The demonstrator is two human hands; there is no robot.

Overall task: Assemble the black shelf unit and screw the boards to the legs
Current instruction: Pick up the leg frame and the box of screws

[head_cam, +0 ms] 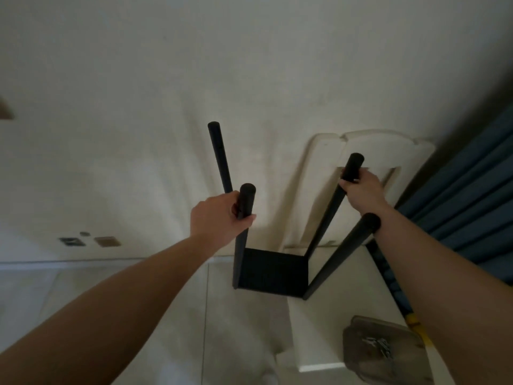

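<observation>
The black shelf unit stands on the floor below me: a square black board [273,272] low down with several round black legs rising toward the camera. My left hand [219,218] grips the near-left leg [245,202] just under its top. My right hand [361,190] grips the far-right leg [352,166] near its top. The far-left leg [220,157] and the near-right leg [347,250] stand free. A clear bag of screws [379,347] lies on the floor at the lower right.
A cream wall fills the background. A white foam packing piece [319,173] leans on it behind the unit. Blue curtain [472,190] hangs at the right. A black tool with a yellow band [394,290] lies by my right forearm. Small bits [107,241] sit at the wall's foot.
</observation>
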